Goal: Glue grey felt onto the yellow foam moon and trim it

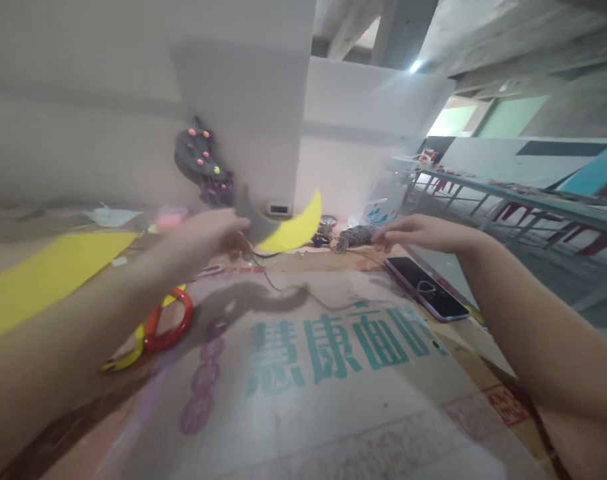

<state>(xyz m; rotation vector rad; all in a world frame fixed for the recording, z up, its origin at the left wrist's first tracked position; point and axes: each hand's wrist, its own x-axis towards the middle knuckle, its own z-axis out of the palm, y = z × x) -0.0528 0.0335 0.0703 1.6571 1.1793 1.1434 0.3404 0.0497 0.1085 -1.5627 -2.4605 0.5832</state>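
Note:
My left hand [223, 233] is closed on the left side of a crescent moon cutout [293, 230]. Its right part is bright yellow; the left part looks grey, and I cannot tell whether that is colour or shadow. A thin grey string [268, 275] trails from beneath this hand over the printed sheet [333, 407]. At the right, my right hand [413, 233] hovers with fingers stretched loosely toward a bundle of grey yarn [356, 237]. Its fingertips are close to the yarn; whether they touch it is unclear. Red-handled scissors [169, 323] lie below my left forearm.
A dark phone [426, 288] lies below my right hand. Yellow sheet material [48, 277] spreads at the left, with a yellow curved piece [126, 357] by the scissors. A dark ornament with coloured balls [201, 160] hangs on the wall behind. Long tables [488, 197] stand farther right.

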